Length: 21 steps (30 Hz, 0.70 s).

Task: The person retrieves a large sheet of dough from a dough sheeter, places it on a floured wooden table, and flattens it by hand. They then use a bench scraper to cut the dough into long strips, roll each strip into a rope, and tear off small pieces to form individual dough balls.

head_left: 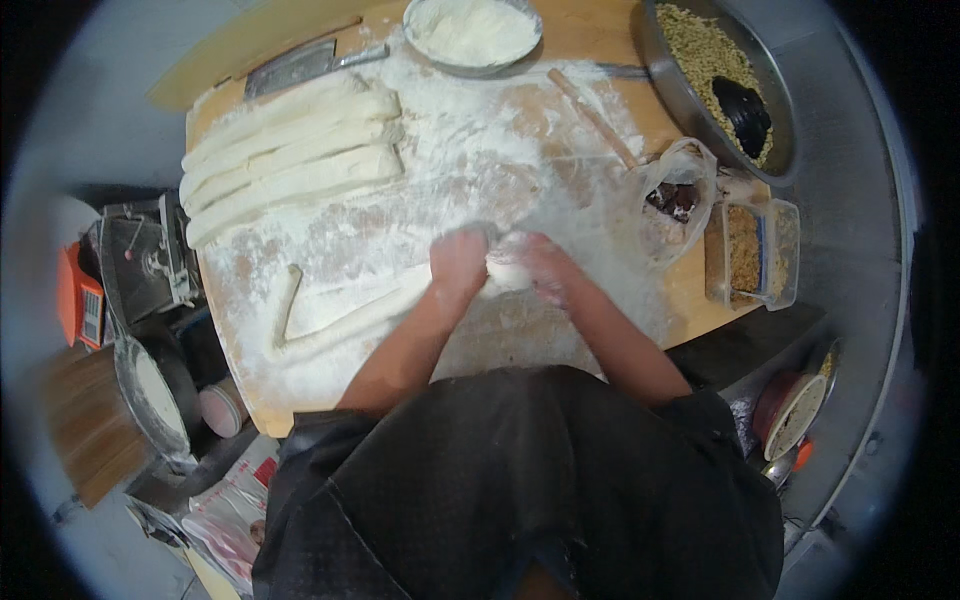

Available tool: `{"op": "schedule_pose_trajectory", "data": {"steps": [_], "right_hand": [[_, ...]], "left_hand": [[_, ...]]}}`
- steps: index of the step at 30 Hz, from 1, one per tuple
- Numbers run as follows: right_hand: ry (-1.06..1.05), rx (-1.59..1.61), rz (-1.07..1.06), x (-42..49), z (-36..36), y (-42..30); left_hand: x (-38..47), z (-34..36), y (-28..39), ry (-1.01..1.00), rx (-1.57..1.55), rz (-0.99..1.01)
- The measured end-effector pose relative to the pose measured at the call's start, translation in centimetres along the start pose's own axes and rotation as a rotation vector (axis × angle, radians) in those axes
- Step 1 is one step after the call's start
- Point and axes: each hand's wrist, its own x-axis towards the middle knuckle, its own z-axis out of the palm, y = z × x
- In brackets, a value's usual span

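A long thin dough rope lies on the floured wooden board, bent sharply at its left end. My left hand is closed around the rope near its right end. Just to the right, my right hand is blurred and touches the thicker white dough between the hands; whether its fingers grip it I cannot tell. Several thick dough strips lie side by side at the board's upper left.
A bowl of flour, a cleaver and a thin rolling pin lie at the back. At right are a metal basin of chopped filling, an open plastic bag and a plastic container. An orange scale stands left.
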Motion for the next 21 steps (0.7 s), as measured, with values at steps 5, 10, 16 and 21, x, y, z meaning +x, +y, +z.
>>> {"op": "schedule_pose_trajectory", "data": {"steps": [5,10,16,21], "right_hand": [[0.28,-0.584,-0.367,3.6,-2.2,-6.4],[0.619,-0.724,-0.708,10.2,-11.1,-5.8],[0.733,-1.463,-0.442,13.3,-20.0,-3.5],[0.506,-1.412,-0.46,15.9,-17.2,-6.9]], "left_hand": [[-2.2,-0.5,-2.6,0.239,-0.19,-0.1],[-6.5,-0.3,-5.2,0.117,-0.241,-0.193],[-7.5,-0.4,-5.7,0.122,-0.223,-0.152],[-6.5,-0.6,-5.2,0.117,-0.146,-0.165]]}}
